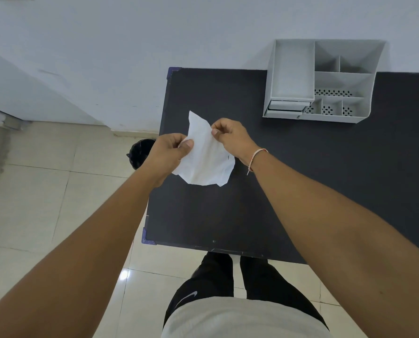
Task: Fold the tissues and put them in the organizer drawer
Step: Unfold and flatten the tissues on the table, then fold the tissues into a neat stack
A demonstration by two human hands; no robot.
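One tissue [204,154], unfolded and crumpled, held above the bench [301,191] at frame centre; left hand [170,152] and right hand [230,137] each pinch an edge. Organizer [320,81], upper right: drawer [285,109] appears shut. Folding barely begun; stowing outstanding.

A black bin [140,153] stands beside the dark table [301,191].

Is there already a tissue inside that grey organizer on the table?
No: the organizer's open compartments show only bare grey plastic, and the one tissue in sight is held between both hands over the table.
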